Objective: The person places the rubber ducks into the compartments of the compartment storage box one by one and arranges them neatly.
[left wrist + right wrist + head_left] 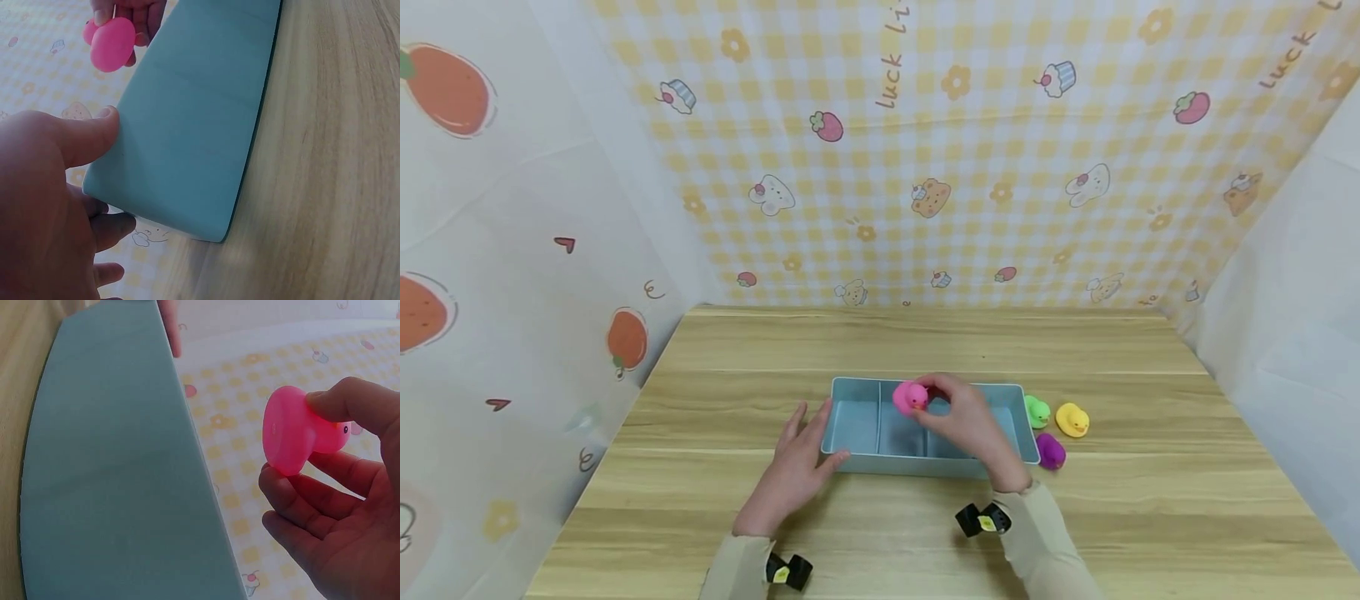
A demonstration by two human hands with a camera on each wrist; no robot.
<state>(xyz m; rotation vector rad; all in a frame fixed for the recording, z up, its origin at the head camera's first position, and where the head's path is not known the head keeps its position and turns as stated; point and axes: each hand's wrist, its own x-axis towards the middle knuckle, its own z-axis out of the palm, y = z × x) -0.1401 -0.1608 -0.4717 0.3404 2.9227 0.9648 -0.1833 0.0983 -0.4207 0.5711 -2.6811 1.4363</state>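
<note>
A light blue divided box (917,466) sits on the wooden table, long side toward me. My left hand (797,467) rests at its left front corner, fingers extended along the end and thumb touching the front wall; the left wrist view shows that thumb at the rim. Above the box, my right hand (962,417) pinches a pink rubber duck (289,431) between thumb and fingers. In the head view the duck is over the compartment right of the leftmost divider. The right hand and wrist hide part of the box's right half.
Right of the box are a green duck (1037,412), a yellow duck (1072,420) and a purple duck (1051,452), the green and purple ones close to its end wall. A checked cloth (955,167) hangs behind the wooden table (925,342), with white printed cloth at the left.
</note>
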